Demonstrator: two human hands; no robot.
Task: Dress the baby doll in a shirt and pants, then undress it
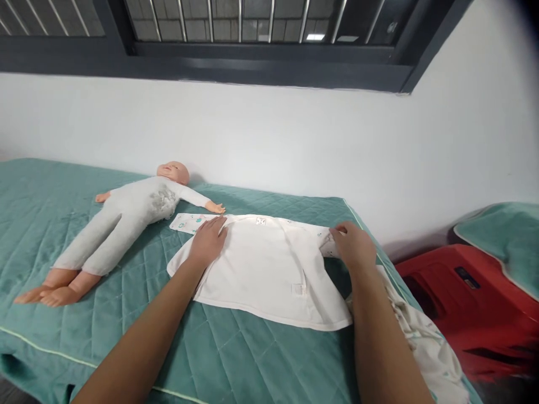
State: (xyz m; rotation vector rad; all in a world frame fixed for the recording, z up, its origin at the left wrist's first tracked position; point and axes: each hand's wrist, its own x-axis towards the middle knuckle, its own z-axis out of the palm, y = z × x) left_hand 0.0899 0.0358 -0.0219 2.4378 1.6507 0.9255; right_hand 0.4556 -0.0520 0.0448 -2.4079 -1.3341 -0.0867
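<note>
A white baby shirt (256, 264) lies spread on the green quilted cover, its front laid open with small labels showing. Patterned fabric shows at its sleeves. My left hand (208, 241) rests with fingers stretched out flat on the shirt's left shoulder, beside the left sleeve (184, 223). At the other side, my right hand (354, 246) has its fingers closed on the right sleeve (329, 246), whose end is partly hidden behind the hand. A baby doll (135, 210) in a white cloth body lies left of the shirt, one of its hands close to the left sleeve.
The green quilted cover (138, 359) drops off at the front edge. Crumpled pale cloth (425, 336) lies at the right edge, by a red plastic stool (471, 314) with green fabric (505, 235) over it. Behind stand a white wall (273, 140) and a barred window (261, 56).
</note>
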